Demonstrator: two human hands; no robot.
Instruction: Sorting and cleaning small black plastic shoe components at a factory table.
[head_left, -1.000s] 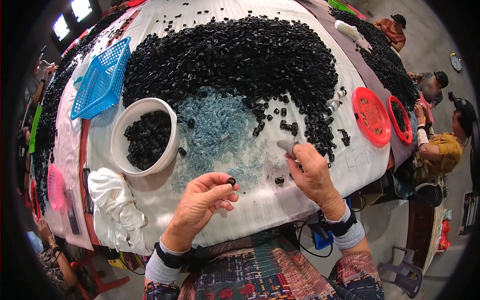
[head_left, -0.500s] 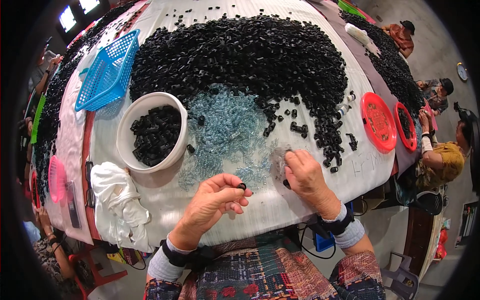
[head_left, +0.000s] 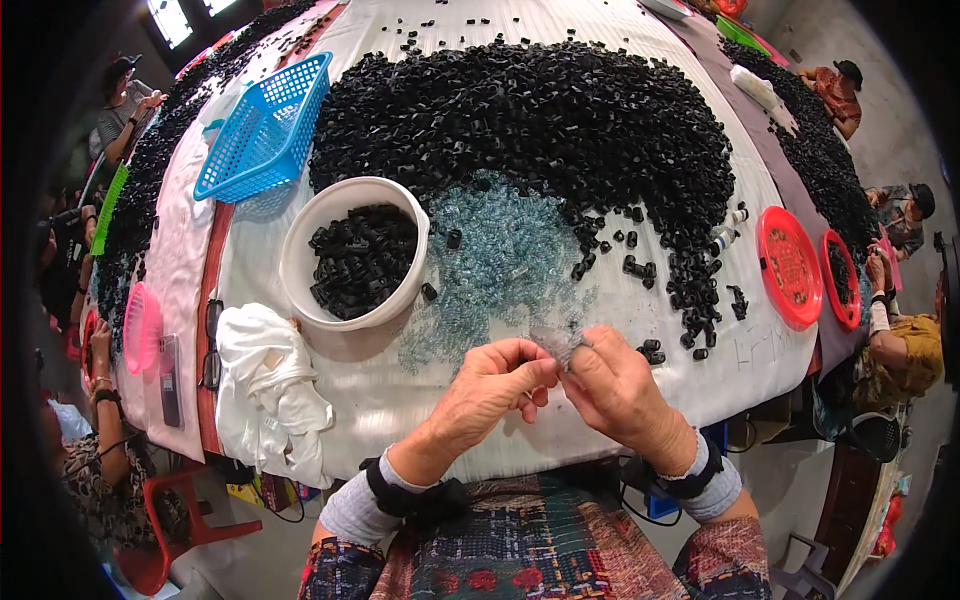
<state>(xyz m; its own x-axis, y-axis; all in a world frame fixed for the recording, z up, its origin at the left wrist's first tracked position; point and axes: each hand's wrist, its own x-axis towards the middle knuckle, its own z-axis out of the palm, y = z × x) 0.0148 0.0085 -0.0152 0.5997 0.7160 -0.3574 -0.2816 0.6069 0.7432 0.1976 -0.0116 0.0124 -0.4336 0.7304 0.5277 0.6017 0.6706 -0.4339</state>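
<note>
My left hand [head_left: 490,385] and my right hand [head_left: 622,382] meet at the fingertips above the near part of the table. Thumb and index finger of the left are pinched, the other fingers curled; the small black ring-shaped part they held is now hidden behind them. Closed round a grey, see-through crumpled piece [head_left: 556,342], the right hand brings it against the left fingertips; what it is made of is blurred. Just beyond lies a heap of small pale-blue glassy pieces [head_left: 495,250]. A large pile of black plastic parts [head_left: 520,120] spreads behind it.
Left of the glassy heap stands a white tub [head_left: 302,300] holding black parts. A blue basket [head_left: 235,165] and a bunched white cloth [head_left: 260,390] lie farther left. A red tray [head_left: 790,270] is at the right. Other people work at tables on both sides.
My hands, apart before, have come together. The right one moved left and nearer with the grey piece. The black ring is no longer visible, and the whole scene has shifted right.
</note>
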